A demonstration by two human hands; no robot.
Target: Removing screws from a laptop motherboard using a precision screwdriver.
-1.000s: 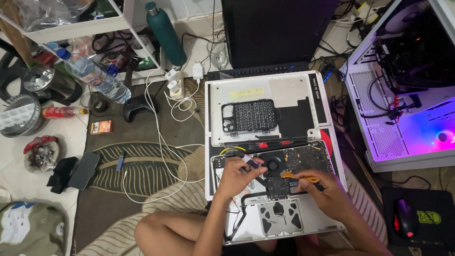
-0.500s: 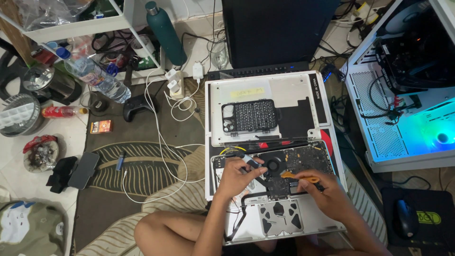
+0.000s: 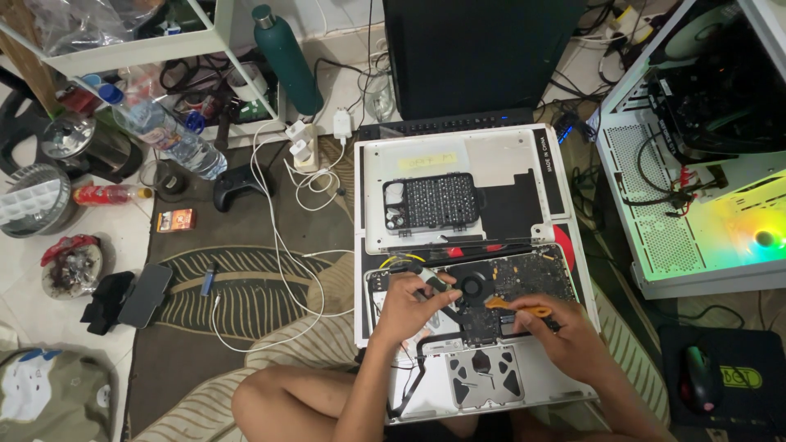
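Currently the left hand (image 3: 407, 307) pinches a small grey flat component (image 3: 436, 284) over the dark circuit board of the opened silver laptop (image 3: 524, 385), which lies bottom-up on the floor before the person's legs. Right hand (image 3: 565, 334) is curled around an orange plastic pry tool (image 3: 517, 306), tip on the board beside the round black fan (image 3: 472, 285). Black tray of screwdriver bits (image 3: 430, 201) sits on the removed silver bottom cover (image 3: 508, 164) behind.

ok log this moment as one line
left hand: gripping small part over opened laptop | right hand: holding orange pry tool on board | screwdriver bit case: on removed cover
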